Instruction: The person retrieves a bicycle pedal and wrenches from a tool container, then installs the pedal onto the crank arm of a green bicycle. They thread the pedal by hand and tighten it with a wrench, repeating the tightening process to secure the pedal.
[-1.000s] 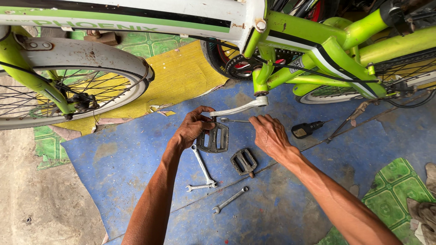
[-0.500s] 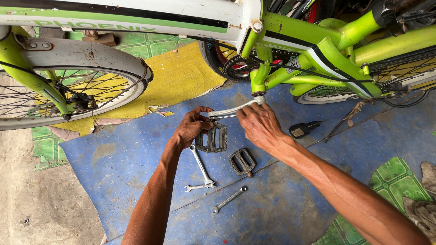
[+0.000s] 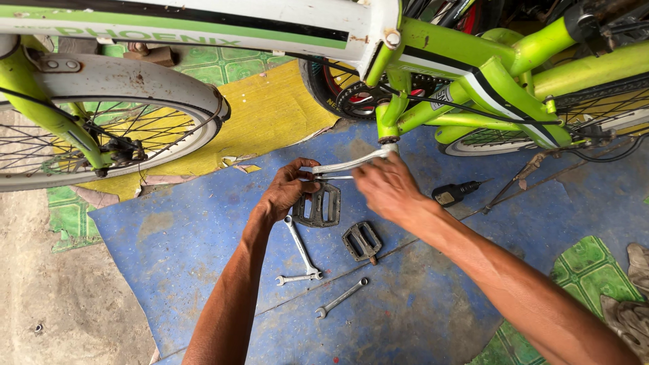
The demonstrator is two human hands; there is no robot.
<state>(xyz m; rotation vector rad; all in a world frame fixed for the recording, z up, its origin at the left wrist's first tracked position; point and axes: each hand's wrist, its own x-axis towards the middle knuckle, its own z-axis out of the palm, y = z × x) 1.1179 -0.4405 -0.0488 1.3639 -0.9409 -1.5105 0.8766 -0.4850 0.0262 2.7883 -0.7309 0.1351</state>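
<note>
- Left hand (image 3: 287, 192) grips the silver crank arm's (image 3: 351, 163) end above a black pedal (image 3: 319, 205)
- Right hand (image 3: 385, 189) at 3 o'clock, fingers clenched on the crank
- Second pedal (image 3: 362, 241) and wrenches (image 3: 302, 251) on the blue mat (image 3: 189, 236) at 6 o'clock

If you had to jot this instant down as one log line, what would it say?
left hand: at pedal on silver crank arm | right hand: on crank arm | spare pedal, wrenches on blue mat
</note>
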